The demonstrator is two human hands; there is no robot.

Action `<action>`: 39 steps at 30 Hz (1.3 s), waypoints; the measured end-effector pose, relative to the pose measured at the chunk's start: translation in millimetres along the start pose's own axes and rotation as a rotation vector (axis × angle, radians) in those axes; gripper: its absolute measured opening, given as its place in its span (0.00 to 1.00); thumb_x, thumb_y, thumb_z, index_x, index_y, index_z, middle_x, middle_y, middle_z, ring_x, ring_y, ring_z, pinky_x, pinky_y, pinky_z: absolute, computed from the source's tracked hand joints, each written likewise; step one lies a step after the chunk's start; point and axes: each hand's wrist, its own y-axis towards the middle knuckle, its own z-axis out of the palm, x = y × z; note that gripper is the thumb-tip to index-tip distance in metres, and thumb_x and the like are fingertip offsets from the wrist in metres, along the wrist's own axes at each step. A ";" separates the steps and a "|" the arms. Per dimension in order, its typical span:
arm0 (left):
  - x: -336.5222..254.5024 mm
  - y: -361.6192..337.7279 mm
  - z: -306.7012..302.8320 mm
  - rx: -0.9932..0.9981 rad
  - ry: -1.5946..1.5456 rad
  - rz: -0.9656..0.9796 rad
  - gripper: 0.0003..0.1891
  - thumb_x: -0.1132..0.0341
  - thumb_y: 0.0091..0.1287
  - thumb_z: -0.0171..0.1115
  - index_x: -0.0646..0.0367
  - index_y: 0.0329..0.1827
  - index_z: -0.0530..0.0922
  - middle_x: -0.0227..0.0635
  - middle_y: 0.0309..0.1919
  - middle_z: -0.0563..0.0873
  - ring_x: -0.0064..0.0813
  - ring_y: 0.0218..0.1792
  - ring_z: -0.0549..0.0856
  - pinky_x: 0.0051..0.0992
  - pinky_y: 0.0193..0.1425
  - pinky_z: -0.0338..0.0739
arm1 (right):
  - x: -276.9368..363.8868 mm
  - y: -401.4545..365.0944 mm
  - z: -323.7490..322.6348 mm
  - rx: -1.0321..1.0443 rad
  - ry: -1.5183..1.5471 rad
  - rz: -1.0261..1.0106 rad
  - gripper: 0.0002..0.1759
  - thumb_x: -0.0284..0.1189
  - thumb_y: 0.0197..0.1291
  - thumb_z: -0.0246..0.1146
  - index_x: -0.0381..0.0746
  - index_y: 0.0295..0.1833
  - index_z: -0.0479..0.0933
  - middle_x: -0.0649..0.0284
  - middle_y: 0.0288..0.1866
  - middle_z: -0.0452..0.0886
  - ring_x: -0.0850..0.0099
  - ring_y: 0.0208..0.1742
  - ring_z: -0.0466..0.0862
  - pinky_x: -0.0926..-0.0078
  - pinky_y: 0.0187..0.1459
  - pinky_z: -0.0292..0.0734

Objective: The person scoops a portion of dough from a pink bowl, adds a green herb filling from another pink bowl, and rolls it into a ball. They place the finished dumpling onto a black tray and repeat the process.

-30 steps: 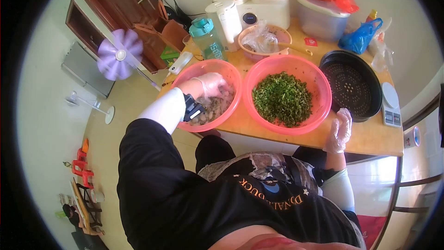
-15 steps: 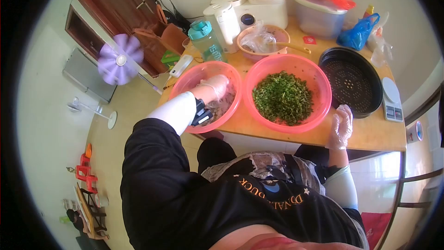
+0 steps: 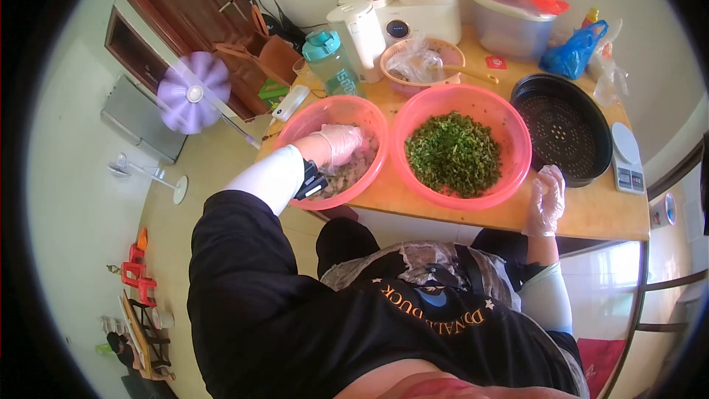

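Note:
My left hand (image 3: 340, 144), in a clear plastic glove, reaches down into the left pink basin (image 3: 294, 124). Its fingers point into a pale, greyish chopped mixture (image 3: 356, 170) and are mostly hidden, so their grip does not show. A black device is strapped at that wrist. Beside it stands a second pink basin (image 3: 517, 133) holding finely chopped greens (image 3: 454, 154). My right hand (image 3: 546, 203), also gloved, rests at the table's front edge with its fingers curled together and nothing visible in them. Just beyond it is a round black perforated steamer tray (image 3: 560, 133).
Behind the basins are a teal water bottle (image 3: 332, 66), a smaller bowl (image 3: 428, 89) with a plastic bag and a yellow handle, and a white appliance (image 3: 425, 15). A kitchen scale (image 3: 628, 162) sits at the right edge. A purple fan (image 3: 193, 94) spins at left.
My left hand has shifted within the left basin, turning lower and flatter over the mixture, with its wrist moving slightly left. My right hand has stayed in place.

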 end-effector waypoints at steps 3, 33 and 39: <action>12.3 11.5 -10.2 -0.066 0.953 0.301 0.13 0.71 0.62 0.65 0.53 0.50 0.85 0.38 0.44 0.89 0.46 0.50 0.87 0.40 0.56 0.82 | 1.9 0.7 1.4 -0.029 0.042 0.000 0.08 0.22 0.64 0.65 0.37 0.48 0.81 0.52 0.58 0.82 0.53 0.64 0.80 0.58 0.67 0.74; 37.9 -61.1 -0.2 -0.149 -2.239 0.710 0.16 0.53 0.74 0.63 0.59 0.46 0.78 0.42 0.40 0.85 0.40 0.39 0.84 0.26 0.34 0.82 | 2.1 20.5 -5.0 -0.235 0.185 0.007 0.08 0.24 0.71 0.58 0.32 0.50 0.79 0.52 0.58 0.81 0.60 0.61 0.79 0.60 0.66 0.72; 18.1 -59.6 14.6 -0.158 -2.478 0.688 0.11 0.68 0.76 0.59 0.68 0.52 0.81 0.47 0.43 0.86 0.45 0.49 0.86 0.35 0.50 0.91 | 234.6 77.9 3.6 0.322 0.310 -0.526 0.14 0.22 0.58 0.63 0.33 0.50 0.79 0.42 0.59 0.82 0.44 0.66 0.80 0.47 0.69 0.71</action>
